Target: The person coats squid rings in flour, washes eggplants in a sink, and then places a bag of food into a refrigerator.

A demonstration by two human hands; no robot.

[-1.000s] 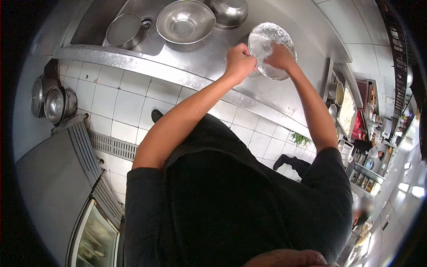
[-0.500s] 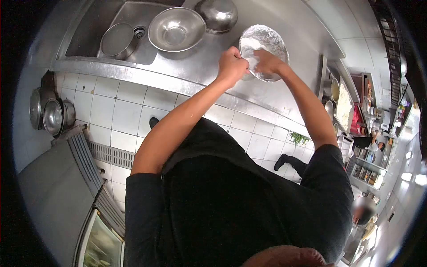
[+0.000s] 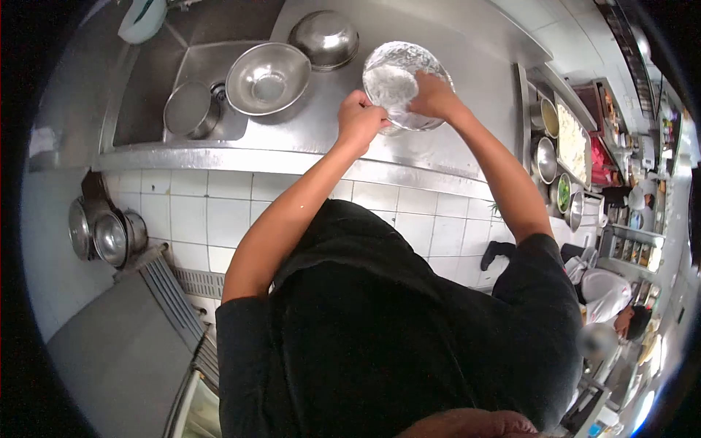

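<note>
A metal bowl (image 3: 374, 62) with white powder (image 3: 391, 86) inside, probably flour, rests tilted on the steel counter. White smears coat its inner wall. Closed on the bowl's near-left rim is my left hand (image 3: 358, 123), fingers wrapped over the edge. My right hand (image 3: 434, 97) reaches into the bowl from the right, at the edge of the powder. Its fingers look apart, though their tips are partly hidden, and I see nothing held in them. Left of the bowl stand an upturned metal bowl (image 3: 324, 38) and an upright, wide-rimmed metal bowl (image 3: 268, 80).
A round metal pot (image 3: 190, 109) sits in the sink (image 3: 146, 95) at left. Along the right are a steel pot (image 3: 544, 118), a bowl of greens (image 3: 561, 193) and a tray of pale food (image 3: 574, 142). A person in white (image 3: 606, 294) is at far right.
My view has shifted, so the counter and bowls sit further left. My right hand has moved rightward relative to the powder inside the bowl. My left hand keeps hold of the rim.
</note>
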